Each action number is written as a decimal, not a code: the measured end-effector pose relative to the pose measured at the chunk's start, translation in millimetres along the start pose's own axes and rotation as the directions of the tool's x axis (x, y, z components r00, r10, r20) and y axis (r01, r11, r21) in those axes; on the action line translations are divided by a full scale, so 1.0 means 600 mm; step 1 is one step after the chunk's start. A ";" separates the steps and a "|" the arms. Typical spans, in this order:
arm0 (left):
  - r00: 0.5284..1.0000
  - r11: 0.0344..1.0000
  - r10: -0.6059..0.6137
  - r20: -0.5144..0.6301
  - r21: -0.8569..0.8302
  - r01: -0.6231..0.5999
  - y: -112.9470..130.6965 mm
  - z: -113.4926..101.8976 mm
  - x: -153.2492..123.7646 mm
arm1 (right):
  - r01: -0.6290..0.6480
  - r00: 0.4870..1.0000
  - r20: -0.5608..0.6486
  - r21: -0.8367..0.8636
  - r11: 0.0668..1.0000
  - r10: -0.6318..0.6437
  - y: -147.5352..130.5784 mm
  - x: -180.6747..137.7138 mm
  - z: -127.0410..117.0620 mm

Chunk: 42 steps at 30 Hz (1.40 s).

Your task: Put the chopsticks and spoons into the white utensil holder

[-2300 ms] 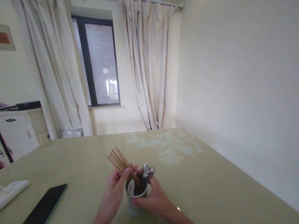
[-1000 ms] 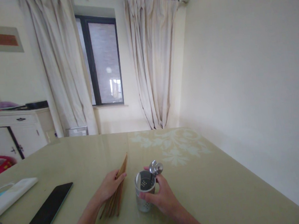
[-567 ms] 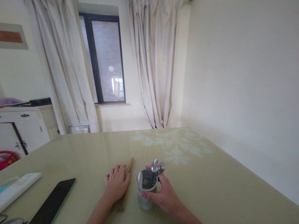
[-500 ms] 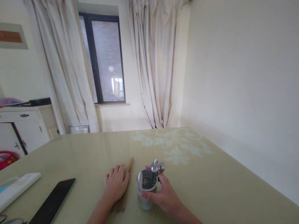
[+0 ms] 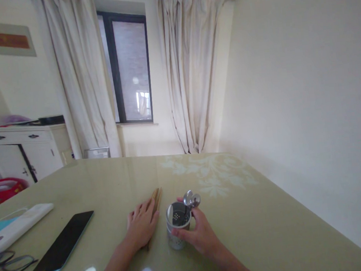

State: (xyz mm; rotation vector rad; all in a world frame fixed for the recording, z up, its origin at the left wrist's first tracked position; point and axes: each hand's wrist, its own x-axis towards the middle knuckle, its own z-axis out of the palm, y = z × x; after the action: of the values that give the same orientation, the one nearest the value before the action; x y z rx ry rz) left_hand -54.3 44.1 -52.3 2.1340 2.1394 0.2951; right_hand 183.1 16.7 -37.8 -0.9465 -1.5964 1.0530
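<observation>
Leaning in the perforated cup (image 5: 174,239), two metal spoons (image 5: 188,198)

"What finish have the spoons (image 5: 195,200), at one o'clock from the cup (image 5: 177,239)?"
"Shiny metal. The sticks (image 5: 158,200) at its eleven look like matt wood."
"And the table (image 5: 272,229)?"
"Smooth, glossy. The curtain (image 5: 190,75) at twelve: matt cloth."

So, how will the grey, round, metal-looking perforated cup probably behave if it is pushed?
The cup is likely stiff: its rim looks round in the right hand. It may tip toward the two shiny metal spoons leaning out over one side. On the glossy pale-green table, it would probably slide fairly easily.
</observation>
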 end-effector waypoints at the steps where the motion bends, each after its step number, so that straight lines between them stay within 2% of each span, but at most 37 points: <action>1: 0.999 0.998 0.053 0.010 -0.026 -0.052 -0.003 0.003 0.002 | 0.000 1.000 0.002 -0.001 1.000 0.000 -0.002 0.000 0.000; 5: 0.971 0.954 0.238 -0.001 -0.190 -0.233 -0.020 0.028 0.006 | 0.004 1.000 -0.008 -0.011 1.000 -0.004 -0.007 -0.002 0.000; 8: 0.943 0.897 0.330 -0.035 -0.301 -0.325 -0.034 0.044 0.008 | 0.024 0.999 -0.021 -0.033 0.999 -0.024 -0.007 -0.003 0.001; 10: 0.931 0.871 0.359 -0.059 -0.337 -0.357 -0.035 0.041 0.009 | 0.037 0.999 -0.033 -0.060 0.998 -0.039 -0.006 -0.003 0.001; 12: 0.927 0.855 0.359 -0.109 -0.359 -0.374 -0.026 0.022 0.005 | 0.054 0.997 -0.041 -0.088 0.995 -0.058 -0.006 -0.003 0.002; 15: 0.925 0.811 0.271 -0.268 -0.455 -0.369 0.009 -0.026 -0.011 | 0.097 0.994 -0.040 -0.133 0.986 -0.103 -0.005 -0.003 0.003; 16: 0.920 0.763 0.225 -0.322 -0.529 -0.372 0.023 -0.044 -0.019 | 0.115 0.992 -0.038 -0.151 0.982 -0.121 -0.004 -0.003 0.004; 18: 0.921 0.621 0.142 -0.363 -0.691 -0.369 0.052 -0.072 -0.036 | 0.148 0.987 -0.032 -0.191 0.970 -0.157 -0.003 -0.003 0.005; 20: 0.927 0.541 0.143 -0.346 -0.757 -0.366 0.074 -0.086 -0.048 | 0.172 0.982 -0.037 -0.224 0.959 -0.184 -0.001 -0.002 0.007; 25: 0.947 0.523 0.119 -0.300 -0.792 -0.316 0.087 -0.075 -0.046 | 0.212 0.974 -0.018 -0.251 0.945 -0.224 -0.005 0.001 0.005; 30: 0.900 0.470 0.110 -0.422 -0.775 -0.421 0.091 -0.070 -0.038 | 0.230 0.971 -0.010 -0.235 0.944 -0.239 -0.009 0.003 0.005; 32: 0.891 0.431 0.096 -0.444 -0.788 -0.439 0.098 -0.076 -0.041 | 0.230 0.971 -0.008 -0.237 0.944 -0.239 -0.010 0.003 0.005; 34: 0.900 0.340 0.020 -0.436 -0.843 -0.416 0.103 -0.084 -0.043 | 0.217 0.974 -0.008 -0.243 0.946 -0.226 -0.011 0.002 0.005; 36: 0.904 0.173 -0.142 -0.402 -0.910 -0.378 0.098 -0.093 -0.041 | 0.186 0.981 -0.013 -0.248 0.951 -0.195 -0.011 0.000 0.004; 38: 0.886 -0.014 -0.318 -0.337 -0.933 -0.359 0.079 -0.099 -0.034 | 0.153 0.986 -0.020 -0.252 0.956 -0.163 -0.010 -0.001 0.002; 39: 0.873 -0.073 -0.385 -0.300 -0.933 -0.353 0.064 -0.100 -0.028 | 0.142 0.988 -0.019 -0.253 0.957 -0.151 -0.009 -0.002 0.002; 40: 0.862 -0.101 -0.433 -0.263 -0.936 -0.336 0.047 -0.099 -0.022 | 0.132 0.990 -0.019 -0.253 0.958 -0.142 -0.008 -0.002 0.001; 42: 0.861 -0.056 -0.476 -0.179 -0.971 -0.233 0.009 -0.092 -0.009 | 0.120 0.991 -0.025 -0.255 0.960 -0.130 -0.005 -0.003 -0.001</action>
State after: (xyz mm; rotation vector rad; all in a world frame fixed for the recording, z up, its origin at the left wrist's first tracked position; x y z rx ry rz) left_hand -60.4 35.2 2.4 0.8229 1.1792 1.8858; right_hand 184.0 14.4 -35.5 -1.0138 -1.7595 0.7494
